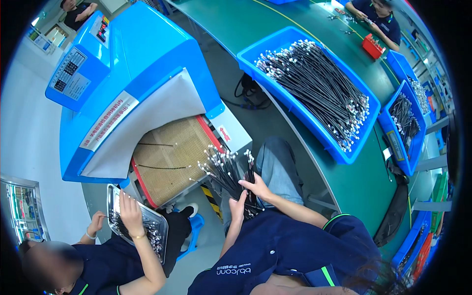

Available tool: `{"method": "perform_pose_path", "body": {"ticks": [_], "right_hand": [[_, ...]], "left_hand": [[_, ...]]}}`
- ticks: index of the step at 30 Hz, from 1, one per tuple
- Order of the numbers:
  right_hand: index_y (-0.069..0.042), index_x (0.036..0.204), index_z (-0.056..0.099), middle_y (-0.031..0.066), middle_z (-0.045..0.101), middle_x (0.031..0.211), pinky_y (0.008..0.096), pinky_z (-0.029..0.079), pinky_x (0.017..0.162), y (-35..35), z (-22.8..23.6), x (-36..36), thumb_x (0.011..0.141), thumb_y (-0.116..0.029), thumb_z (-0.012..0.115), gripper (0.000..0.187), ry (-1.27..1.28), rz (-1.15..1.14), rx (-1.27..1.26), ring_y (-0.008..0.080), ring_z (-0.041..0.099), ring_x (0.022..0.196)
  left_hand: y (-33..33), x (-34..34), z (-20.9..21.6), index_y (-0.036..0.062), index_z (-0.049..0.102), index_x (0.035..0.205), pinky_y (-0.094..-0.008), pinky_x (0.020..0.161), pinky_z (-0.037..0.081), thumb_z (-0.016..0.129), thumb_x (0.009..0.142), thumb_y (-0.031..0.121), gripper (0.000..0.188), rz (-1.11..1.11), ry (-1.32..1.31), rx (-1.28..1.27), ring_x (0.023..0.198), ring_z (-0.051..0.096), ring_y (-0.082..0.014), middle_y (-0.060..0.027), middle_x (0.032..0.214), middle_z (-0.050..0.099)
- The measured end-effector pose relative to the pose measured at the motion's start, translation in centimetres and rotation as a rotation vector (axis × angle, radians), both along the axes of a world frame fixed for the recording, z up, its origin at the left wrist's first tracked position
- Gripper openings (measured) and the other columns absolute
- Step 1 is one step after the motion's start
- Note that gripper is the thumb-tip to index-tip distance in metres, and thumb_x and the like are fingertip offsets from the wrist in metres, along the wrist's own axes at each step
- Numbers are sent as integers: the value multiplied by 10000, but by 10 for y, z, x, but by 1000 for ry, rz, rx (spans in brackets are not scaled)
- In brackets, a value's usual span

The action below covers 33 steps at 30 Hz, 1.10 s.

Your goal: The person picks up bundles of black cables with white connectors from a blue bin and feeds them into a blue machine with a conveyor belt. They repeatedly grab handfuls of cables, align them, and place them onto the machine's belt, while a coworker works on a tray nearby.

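A thick bundle of black cables (223,172) with small white connectors at their ends stands over my lap. My left hand (238,208) is closed round its lower part. My right hand (257,188) grips a smaller portion of the cables on the right side, with the thumb lying across them. The connector ends fan out above both hands, towards the machine's mesh conveyor belt (167,184). Two single cables lie apart on that belt, one of them a black cable (162,167) with a white end. The lower cable ends are partly hidden by my hands and shirt.
A blue machine (142,49) with a white curtain stands at the left. A co-worker beside me holds a metal tray (164,221) of cables. On the green table (339,187) sit a large blue bin (295,110) and a smaller blue bin (418,147), both with cables. Another person works at the far right.
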State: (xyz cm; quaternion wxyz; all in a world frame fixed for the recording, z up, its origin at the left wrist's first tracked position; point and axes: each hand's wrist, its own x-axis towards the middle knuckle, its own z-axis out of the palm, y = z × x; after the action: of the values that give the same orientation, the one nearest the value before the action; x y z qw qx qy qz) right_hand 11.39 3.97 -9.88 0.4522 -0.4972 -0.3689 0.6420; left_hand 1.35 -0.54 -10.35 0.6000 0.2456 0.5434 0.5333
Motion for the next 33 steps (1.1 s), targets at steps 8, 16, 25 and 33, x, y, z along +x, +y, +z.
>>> {"method": "perform_pose_path", "body": {"ticks": [8, 16, 25, 33], "right_hand": [[-53, 751, 531, -25, 515, 648, 203, 380, 534, -5, 8, 4, 697, -122, 655, 152, 98, 30, -115, 51, 466, 589], [-2, 781, 488, 53, 493, 731, 266, 391, 607, 7, 31, 6, 712, -205, 634, 259, -235, 129, 213, 138, 473, 675], [37, 967, 476, 230, 534, 922, 369, 418, 723, 43, 59, 16, 742, -393, 543, 490, -680, 939, 231, 336, 523, 870], [86, 1083, 367, 202, 527, 952, 329, 398, 768, 21, -50, 11, 621, -467, 647, 774, -560, 1248, -216, 263, 513, 884]], "left_hand": [[-9, -8, -3, -16, 431, 1108, -238, 817, 366, 556, 766, 60, 372, -126, -53, 20, 940, 464, -117, -58, 1060, 485], [-1, -2, 15, -16, 413, 1127, -240, 827, 362, 539, 777, 38, 377, -158, -56, 162, 941, 459, -116, -55, 1064, 474], [-8, 70, -12, -15, 473, 1035, -313, 823, 384, 479, 828, 172, 279, 185, -230, 109, 929, 506, -225, -125, 992, 521], [-14, 8, 5, -12, 558, 934, -371, 843, 354, 493, 791, 312, 360, -1272, 600, 112, 907, 507, -358, -234, 876, 551]]}}
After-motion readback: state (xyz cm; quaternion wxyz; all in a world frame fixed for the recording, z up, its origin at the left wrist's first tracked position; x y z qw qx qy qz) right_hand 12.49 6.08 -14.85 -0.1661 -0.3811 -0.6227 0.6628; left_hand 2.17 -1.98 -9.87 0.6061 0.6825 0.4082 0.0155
